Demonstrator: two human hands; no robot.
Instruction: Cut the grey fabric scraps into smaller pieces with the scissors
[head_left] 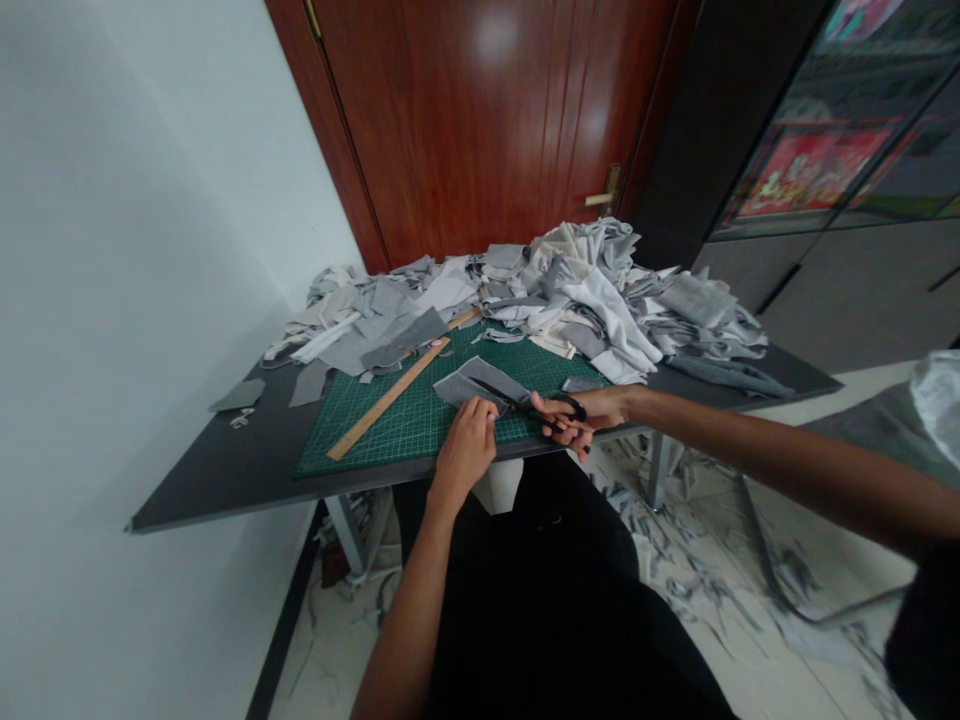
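My right hand (566, 420) is closed round the handles of black scissors (517, 402), whose blades point left over a piece of grey fabric (480, 378). The fabric lies at the front of a green cutting mat (352, 400). My left hand (471, 435) pinches the near edge of that fabric, fingers pressed together, close to the blades. A wooden ruler (390, 398) rests slantwise on the mat, left of my hands. Whether the blades are cutting into the cloth is too small to tell.
A big heap of grey and white fabric scraps (592, 290) covers the back of the dark table (225, 480). Behind it stands a brown wooden door (480, 130). Strips of cloth (697, 580) litter the floor at right, by a chair (832, 610).
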